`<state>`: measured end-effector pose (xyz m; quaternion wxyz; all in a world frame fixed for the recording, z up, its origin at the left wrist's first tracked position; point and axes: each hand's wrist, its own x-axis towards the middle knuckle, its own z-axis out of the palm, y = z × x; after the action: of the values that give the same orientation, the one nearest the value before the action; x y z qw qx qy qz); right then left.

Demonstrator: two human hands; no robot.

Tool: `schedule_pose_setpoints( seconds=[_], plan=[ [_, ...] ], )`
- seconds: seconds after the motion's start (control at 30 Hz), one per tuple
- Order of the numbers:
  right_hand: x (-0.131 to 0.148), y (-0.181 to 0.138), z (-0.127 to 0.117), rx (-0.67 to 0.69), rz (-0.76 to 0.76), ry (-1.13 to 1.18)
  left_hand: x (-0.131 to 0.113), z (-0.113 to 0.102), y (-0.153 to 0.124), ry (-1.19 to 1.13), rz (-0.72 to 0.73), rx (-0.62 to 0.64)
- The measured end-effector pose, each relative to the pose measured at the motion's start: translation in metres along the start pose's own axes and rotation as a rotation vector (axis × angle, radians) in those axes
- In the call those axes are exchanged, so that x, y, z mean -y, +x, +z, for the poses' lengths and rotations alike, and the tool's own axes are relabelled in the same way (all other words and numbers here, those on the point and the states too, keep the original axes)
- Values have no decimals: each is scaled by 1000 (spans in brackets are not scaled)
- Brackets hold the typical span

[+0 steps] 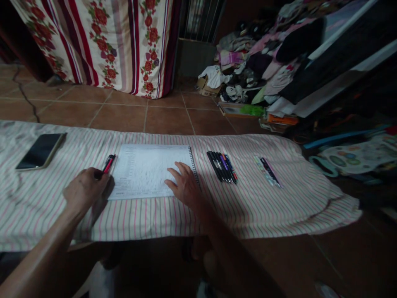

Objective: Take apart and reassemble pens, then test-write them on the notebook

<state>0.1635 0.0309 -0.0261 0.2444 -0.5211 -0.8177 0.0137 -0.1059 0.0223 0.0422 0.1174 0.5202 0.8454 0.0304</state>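
Note:
A spiral notebook (149, 169) lies flat on the striped cloth, its wire coil on the right side. Just left of it, my left hand (87, 186) is closed round the lower end of a few pens (108, 164), one red and at least one black. How many it grips is hard to make out. My right hand (184, 184) rests on the right part of the page, fingers spread and holding nothing. Beyond the coil lies a row of several pens (221, 166), mostly black, one purple. Farther right are a few slim patterned pens or pencils (268, 171).
A phone (41, 152) lies at the left on the striped cloth (130, 223), which covers a long low surface. Past its far edge are floor tiles (130, 114), a floral curtain (102, 45) and a heap of clothes (254, 62). A cable (23, 91) runs across the tiles.

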Motion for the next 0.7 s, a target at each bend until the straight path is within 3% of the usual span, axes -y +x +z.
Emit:
schedule_pose_setpoints(
  seconds=[0.33, 0.47, 0.57, 0.7],
  plan=[
    [-3, 2, 1, 16, -21, -19, 9, 5, 10, -196, -64, -128],
    [-2, 2, 1, 12, -20, -23, 6, 16, 12, -588, -32, -187],
    [-2, 2, 0, 18, -17, -22, -5, 24, 7, -1198, -24, 7],
    [-3, 2, 1, 12, -21, -18, -25, 27, -10, -1579, -59, 369]
  ],
)
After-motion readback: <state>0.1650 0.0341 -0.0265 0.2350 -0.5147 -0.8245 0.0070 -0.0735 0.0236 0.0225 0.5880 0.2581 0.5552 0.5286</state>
